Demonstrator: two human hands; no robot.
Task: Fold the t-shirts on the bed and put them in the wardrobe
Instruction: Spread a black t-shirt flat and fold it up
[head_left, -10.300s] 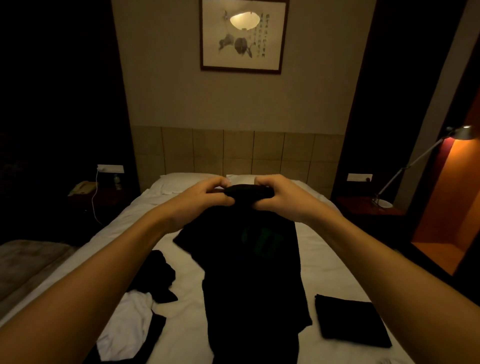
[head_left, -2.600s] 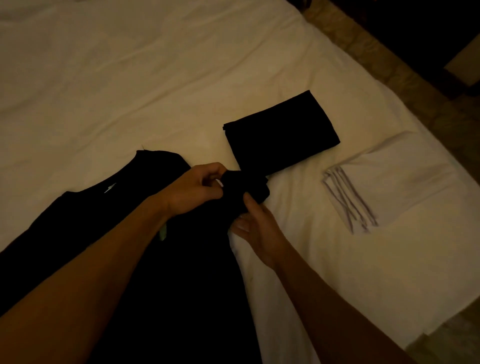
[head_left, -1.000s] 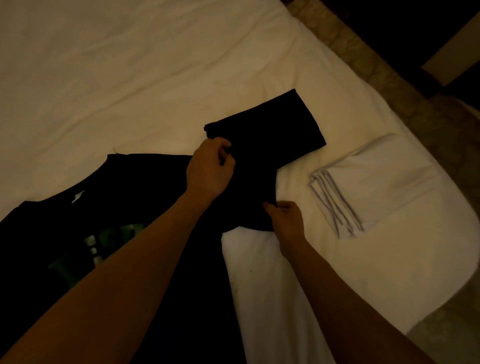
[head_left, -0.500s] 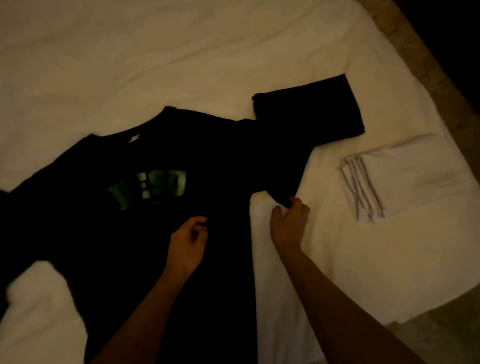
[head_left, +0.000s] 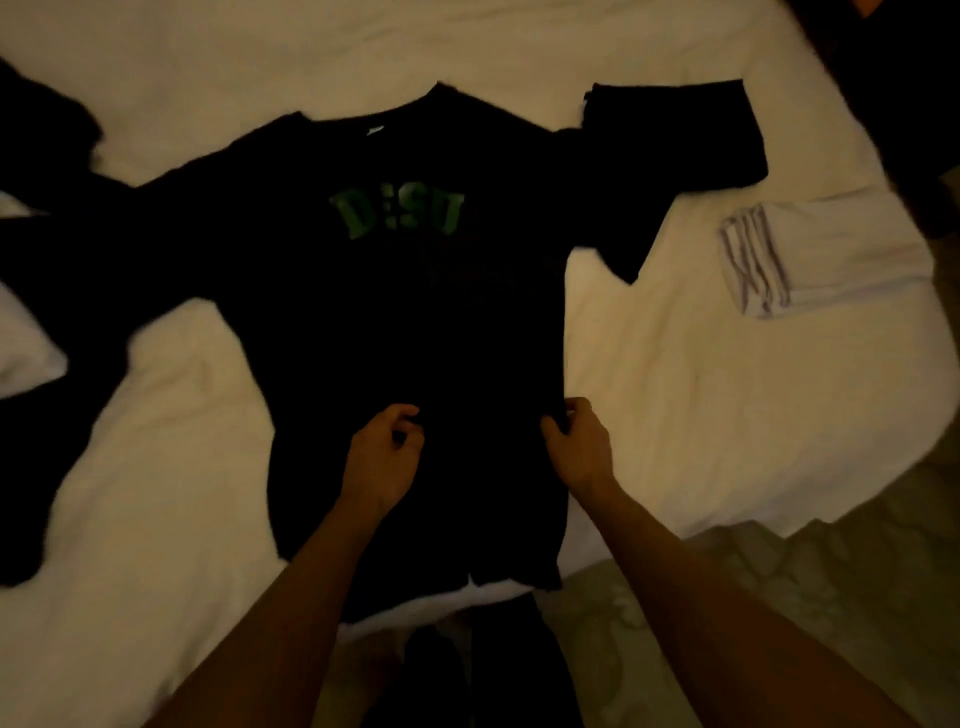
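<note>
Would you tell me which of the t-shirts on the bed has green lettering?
The spread-out black t-shirt in the middle, with green letters across its chest; the folded black one and folded white one show none.

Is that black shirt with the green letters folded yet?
No, spread flat: the shirt lies face up on the bed, sleeves out, letters showing.

Bed (head_left: 675, 415) with white sheet, creased. Black t-shirt with green lettering (head_left: 415, 312) lies spread flat, front up, at centre. Folded black garment (head_left: 691, 130) lies just beyond the t-shirt's sleeve, touching or overlapped by it. Folded white garment (head_left: 831, 260) lies apart from the t-shirt, past that sleeve. Loose dark clothing (head_left: 47, 218) lies off the t-shirt's opposite sleeve.
</note>
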